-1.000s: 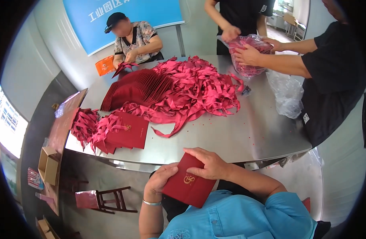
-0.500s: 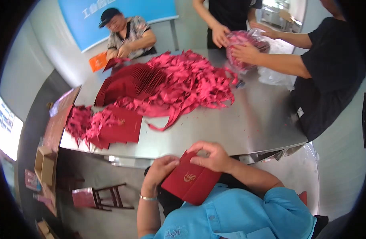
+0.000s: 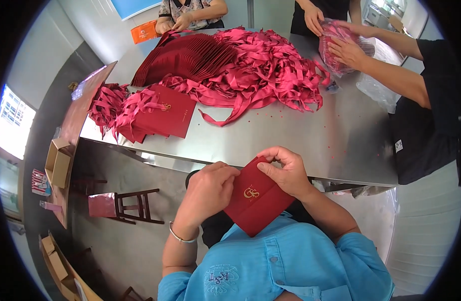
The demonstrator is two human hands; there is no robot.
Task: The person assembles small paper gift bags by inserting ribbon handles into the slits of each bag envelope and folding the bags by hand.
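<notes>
A dark red card sleeve [image 3: 255, 200] with a gold emblem is held over my lap, tilted, with a crease across it. My right hand [image 3: 288, 173] grips its upper right corner, thumb on the face and fingers behind. My left hand [image 3: 208, 193] is closed at its upper left edge, the fingertips pressed together there; what they pinch is partly hidden. On the table ahead lie more dark red sleeves [image 3: 176, 115] with pink-red ribbons [image 3: 145, 104] over them.
Behind is a fanned row of red sleeves [image 3: 183, 57] and a ribbon heap [image 3: 275, 70] on the metal table [image 3: 291, 143]. At right, co-workers' hands [image 3: 348, 52] hold a plastic-wrapped bundle [image 3: 336, 45]. Another person's hands [image 3: 180, 22] work at the far side. A stool [image 3: 125, 205] stands left.
The view has tipped down, so the table sits higher in it. My left hand has turned, its back now showing, with fingertips at the sleeve's edge. My right hand keeps its grip.
</notes>
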